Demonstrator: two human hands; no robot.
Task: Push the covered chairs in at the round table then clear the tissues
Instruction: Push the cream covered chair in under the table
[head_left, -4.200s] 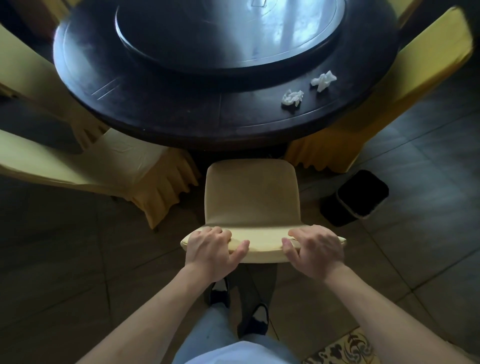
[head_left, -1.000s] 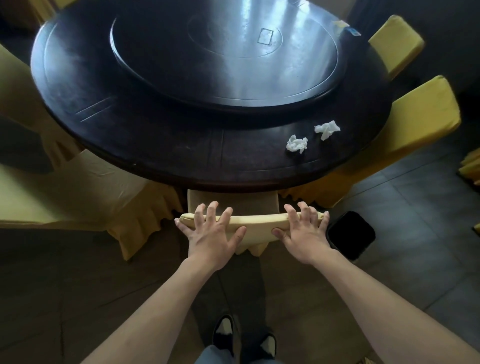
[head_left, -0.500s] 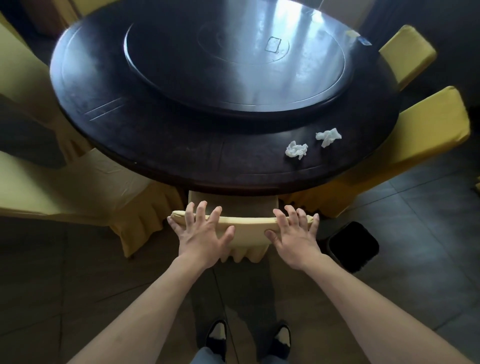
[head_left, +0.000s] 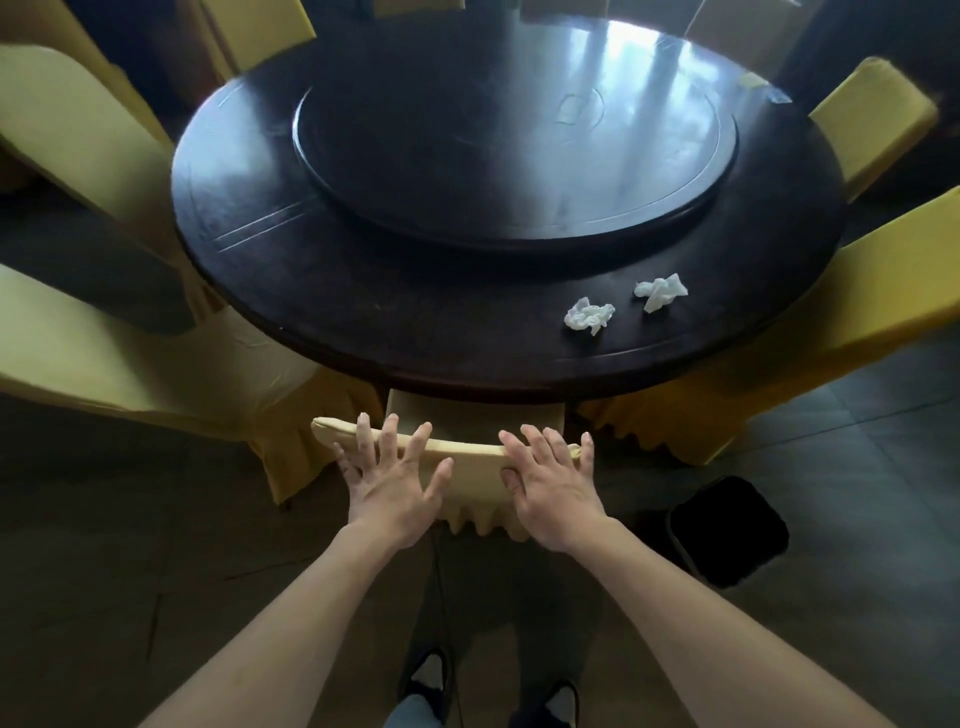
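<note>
1. The left hand (head_left: 387, 486) and right hand (head_left: 553, 480) lie flat, fingers spread and released, on the top edge of a pale yellow fabric-covered chair (head_left: 467, 457).
2. Just beyond the grip, the chair seat sits tucked under the dark round wooden surface (head_left: 363, 312).
3. Two crumpled white tissues (head_left: 589, 315) lie on the surface, beyond the right hand.
4. A black bin (head_left: 727, 530) stands on the floor, right of the right hand.

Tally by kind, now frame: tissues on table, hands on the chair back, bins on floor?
Crumpled tissues: 2, near one, far one
Hands on chair back: 2, left hand, right hand
Black bin: 1
Total: 5
</note>
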